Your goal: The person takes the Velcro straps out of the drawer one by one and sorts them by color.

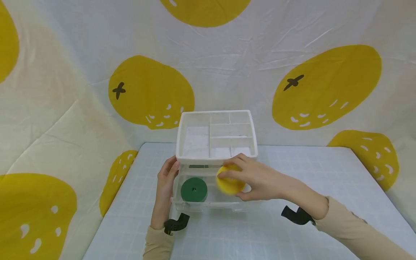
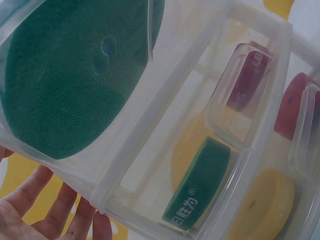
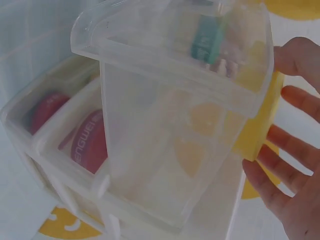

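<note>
Pale table [image 1: 221, 236], clear drawer box [image 1: 212, 207], yellow roll [image 1: 229, 186]

So the box sits mid-table, with a compartmented white tray [image 1: 196, 141] at its 12 o'clock. Over at 4 o'clock, the person's right hand [image 1: 255, 177] has its fingers curled, pinching the yellow roll. Left hand [image 1: 168, 177], 9 o'clock, fingers loosely spread against the box, nothing gripped. There's also a green roll [image 1: 194, 195] inside, at the yellow one's 8 o'clock.
</note>
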Tool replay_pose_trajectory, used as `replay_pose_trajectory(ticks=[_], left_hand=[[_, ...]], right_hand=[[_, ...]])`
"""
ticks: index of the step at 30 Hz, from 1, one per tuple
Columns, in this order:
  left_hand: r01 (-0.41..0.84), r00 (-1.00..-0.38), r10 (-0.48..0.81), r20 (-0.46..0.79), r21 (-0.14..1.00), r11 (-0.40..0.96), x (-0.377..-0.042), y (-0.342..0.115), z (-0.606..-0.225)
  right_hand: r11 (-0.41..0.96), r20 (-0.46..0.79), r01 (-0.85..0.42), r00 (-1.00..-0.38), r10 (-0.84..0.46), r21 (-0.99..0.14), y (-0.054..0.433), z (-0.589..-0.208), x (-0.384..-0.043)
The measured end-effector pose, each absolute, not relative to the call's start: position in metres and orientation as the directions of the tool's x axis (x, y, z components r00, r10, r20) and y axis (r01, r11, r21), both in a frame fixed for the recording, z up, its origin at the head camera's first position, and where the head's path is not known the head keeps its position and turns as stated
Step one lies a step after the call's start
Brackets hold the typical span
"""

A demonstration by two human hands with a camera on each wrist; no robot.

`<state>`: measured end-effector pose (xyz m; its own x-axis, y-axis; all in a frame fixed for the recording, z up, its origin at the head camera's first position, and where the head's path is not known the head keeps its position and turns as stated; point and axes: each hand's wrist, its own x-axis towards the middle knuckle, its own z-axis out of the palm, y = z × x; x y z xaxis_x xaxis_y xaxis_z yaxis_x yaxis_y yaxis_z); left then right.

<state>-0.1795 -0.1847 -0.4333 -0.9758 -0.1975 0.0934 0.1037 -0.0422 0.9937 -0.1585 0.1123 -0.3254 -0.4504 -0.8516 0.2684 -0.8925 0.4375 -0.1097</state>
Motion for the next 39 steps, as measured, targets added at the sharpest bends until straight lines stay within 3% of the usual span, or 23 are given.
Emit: replay_pose_trajectory(ticks=[15, 27, 39], left_hand=[[0.099, -0.978, -0.188, 0.088, 0.994, -0.051, -0.180, -0.184, -0.432], [0.091, -0.978, -0.192, 0.083, 0.995, -0.032, -0.178, -0.184, -0.430], [0.071, -0.982, -0.180, 0.063, 0.997, -0.039, -0.175, -0.185, -0.431]], right_hand=[[0.487, 0.396, -0.866, -0.489, -0.777, -0.115, 0.142, -0.323, -0.151], [0.606, 0.435, -0.782, -0.600, -0.671, -0.145, 0.179, -0.326, -0.141], [0.631, 0.520, -0.756, -0.615, -0.593, -0.176, 0.207, -0.342, -0.148]])
